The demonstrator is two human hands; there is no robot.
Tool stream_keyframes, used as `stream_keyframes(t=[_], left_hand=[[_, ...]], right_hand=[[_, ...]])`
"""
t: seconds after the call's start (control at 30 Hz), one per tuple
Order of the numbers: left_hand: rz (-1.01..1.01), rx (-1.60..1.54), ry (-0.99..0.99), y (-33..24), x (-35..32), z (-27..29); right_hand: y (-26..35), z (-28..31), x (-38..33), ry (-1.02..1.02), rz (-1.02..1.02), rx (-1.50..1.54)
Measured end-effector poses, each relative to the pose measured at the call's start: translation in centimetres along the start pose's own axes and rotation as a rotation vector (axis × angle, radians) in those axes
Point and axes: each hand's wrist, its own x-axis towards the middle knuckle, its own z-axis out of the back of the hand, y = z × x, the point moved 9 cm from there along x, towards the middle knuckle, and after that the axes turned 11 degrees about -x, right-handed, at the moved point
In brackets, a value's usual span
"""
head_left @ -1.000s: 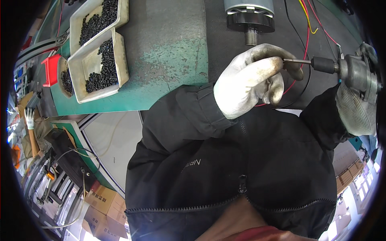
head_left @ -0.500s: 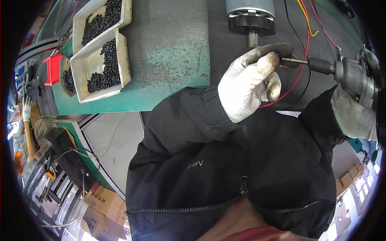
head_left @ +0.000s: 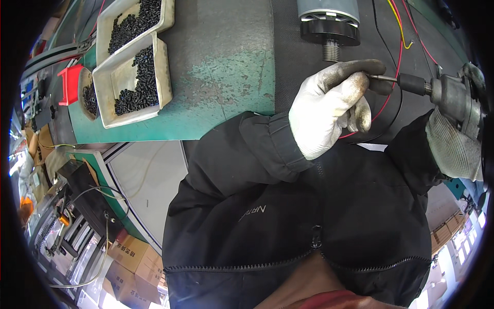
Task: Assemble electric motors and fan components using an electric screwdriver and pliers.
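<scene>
My left hand point(head_left: 329, 108), in a white glove with dirty fingertips, is raised with thumb and forefinger pinched together. Its fingertips meet the end of a thin metal bit point(head_left: 383, 78); whatever small thing they may hold is hidden. At the right, my gloved right hand point(head_left: 453, 144) is wrapped round a grey power screwdriver point(head_left: 453, 95), with the bit pointing left from its black chuck. Just beyond my left hand lies a grey cylindrical motor point(head_left: 329, 10) with a black collar and a threaded shaft point(head_left: 332, 51) facing me.
Two pale plastic bins point(head_left: 105, 98) of small black parts stand at the left on the worn green bench point(head_left: 216, 87). Beside them are a round dish point(head_left: 88, 99) and a red bin point(head_left: 69, 85). Red, yellow and black wires point(head_left: 399, 46) run behind my hands. Cardboard boxes point(head_left: 134, 262) sit lower left.
My left hand has shifted slightly right, closer to the screwdriver, its fingers still pinched. The whole view has slid a little. A white glove at the far left is gone from sight.
</scene>
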Motion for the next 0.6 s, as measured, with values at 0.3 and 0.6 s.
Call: stream_keyframes(t=[0.3, 0.6], left_hand=[[-0.083, -0.061, -0.062, -0.06, -0.16, 0.62], [-0.088, 0.089, -0.149, -0.24, -0.35, 0.20]], right_hand=[[-0.15, -0.05, 0.02, -0.021, 0.007, -0.039], [-0.96, -0.42, 0.60, -0.034, 0.017, -0.095]])
